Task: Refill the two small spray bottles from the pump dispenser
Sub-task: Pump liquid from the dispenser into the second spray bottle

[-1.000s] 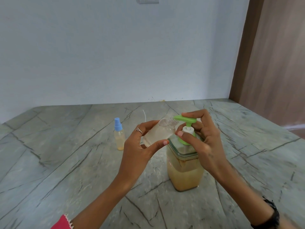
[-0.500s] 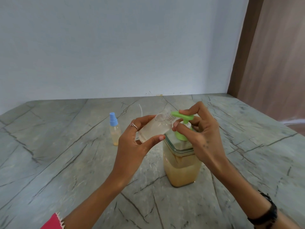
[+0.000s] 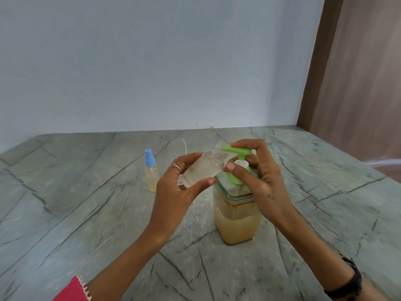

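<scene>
1. A small open bottle (image 3: 202,168), clear and uncapped, is gripped in the left hand (image 3: 175,192), with the thumb curled under it and the fingers wrapped over its far side.
2. The bottle is tilted, its threaded neck pointed up and to the right, so that its mouth is set right at the tip of the green spout (image 3: 236,150).
3. The spout belongs to a pump dispenser (image 3: 237,211), which is stood on the counter just below and between the two hands.
4. The dispenser is seen as a square clear jar, roughly half filled with a cloudy yellowish liquid, and topped with a green collar and a white stem.
5. The pump head is held by the right hand (image 3: 263,179): the fingers are curled over the top of the green spout, and the thumb is laid against the white stem below it.
6. A ring is worn on the left hand, and a dark band is worn on the right wrist.
7. A second small spray bottle (image 3: 151,171), fitted with a blue cap and holding pale yellow liquid, is stood upright on the counter to the left of the left hand, apart from it.
8. A thin white tube (image 3: 185,146) is seen beyond the left hand.
9. All of this is set on a grey veined stone counter (image 3: 76,203), backed by a pale wall.
</scene>
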The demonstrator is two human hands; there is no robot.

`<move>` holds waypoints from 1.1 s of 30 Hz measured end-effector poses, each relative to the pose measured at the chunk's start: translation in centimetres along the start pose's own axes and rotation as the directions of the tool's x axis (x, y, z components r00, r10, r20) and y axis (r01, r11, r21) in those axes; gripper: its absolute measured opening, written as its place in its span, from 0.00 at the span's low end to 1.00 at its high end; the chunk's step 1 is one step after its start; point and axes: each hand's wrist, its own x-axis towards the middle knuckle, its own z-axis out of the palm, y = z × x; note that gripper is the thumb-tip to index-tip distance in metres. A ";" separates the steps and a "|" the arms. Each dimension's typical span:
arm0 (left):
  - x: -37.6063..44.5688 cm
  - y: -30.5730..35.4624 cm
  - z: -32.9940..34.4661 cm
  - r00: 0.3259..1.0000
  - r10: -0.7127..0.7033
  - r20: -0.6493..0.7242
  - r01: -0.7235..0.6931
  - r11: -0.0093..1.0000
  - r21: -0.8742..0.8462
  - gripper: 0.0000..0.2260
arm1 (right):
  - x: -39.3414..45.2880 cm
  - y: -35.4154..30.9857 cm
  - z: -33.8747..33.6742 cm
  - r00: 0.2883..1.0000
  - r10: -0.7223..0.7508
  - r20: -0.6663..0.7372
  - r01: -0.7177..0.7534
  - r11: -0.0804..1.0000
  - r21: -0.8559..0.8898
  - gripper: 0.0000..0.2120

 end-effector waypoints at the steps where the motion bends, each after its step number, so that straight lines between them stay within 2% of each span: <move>1: 0.0 0.0 0.0 1.000 -0.001 0.001 0.001 1.000 -0.001 0.19 | 0.0 0.0 0.0 1.000 0.012 -0.007 -0.012 1.000 0.022 0.13; 4: 0.0 0.0 0.1 1.000 -0.009 -0.001 0.009 1.000 -0.025 0.19 | 0.4 0.0 0.1 0.998 0.024 -0.054 -0.022 0.999 0.043 0.11; 12: 0.0 -0.5 0.0 1.000 -0.019 -0.010 0.019 0.999 -0.031 0.19 | 1.0 0.1 0.2 0.996 0.011 -0.090 -0.016 0.999 -0.050 0.06; 22: -0.1 -0.6 0.1 0.999 -0.047 -0.012 0.046 0.997 -0.064 0.17 | 0.3 0.4 0.4 0.994 -0.045 -0.100 0.033 0.993 -0.116 0.12; 26: -0.2 -1.6 -0.1 0.997 -0.066 -0.029 0.065 0.997 -0.048 0.19 | 0.3 0.7 0.7 0.984 -0.099 -0.149 0.069 0.979 -0.192 0.16; 33: -0.5 -2.5 -0.1 0.999 -0.035 -0.035 0.036 0.998 0.042 0.18 | 0.9 1.9 0.6 0.970 -0.178 -0.163 0.091 0.895 -0.437 0.12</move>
